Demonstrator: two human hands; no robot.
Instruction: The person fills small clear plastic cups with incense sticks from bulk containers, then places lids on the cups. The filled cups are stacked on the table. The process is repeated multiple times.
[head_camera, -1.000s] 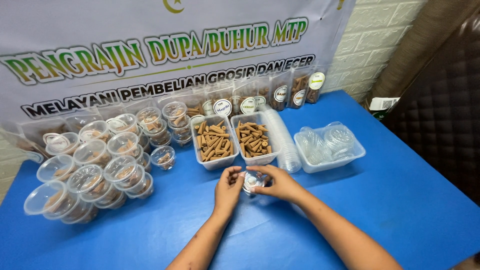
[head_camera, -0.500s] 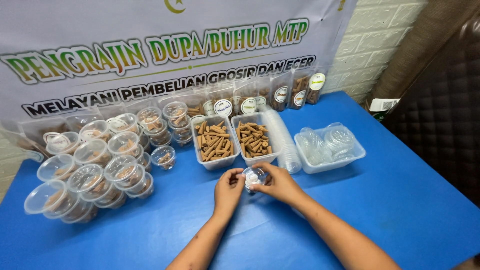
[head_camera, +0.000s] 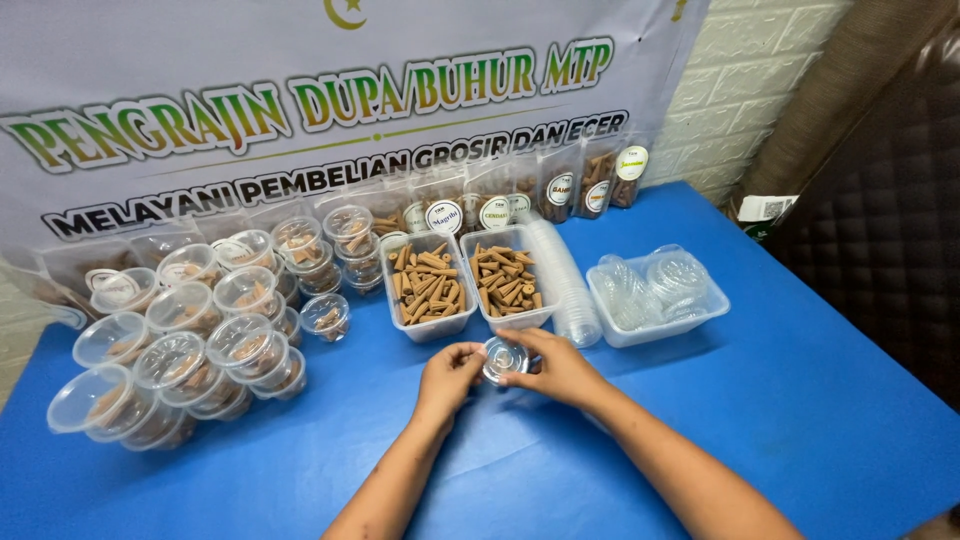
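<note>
Both hands gripped one small round clear plastic cup with lid (head_camera: 504, 358): left hand (head_camera: 450, 375) pinching its left edge, right hand (head_camera: 562, 366) clasping the right. Against the earlier frames, the cup had barely shifted and stayed low over the blue counter (head_camera: 760, 400), with lid-pressing apparently under way. Just beyond stood two clear tubs of brown cones (head_camera: 465, 285).

White brick wall (head_camera: 745, 75), blue table (head_camera: 800, 400)
</note>
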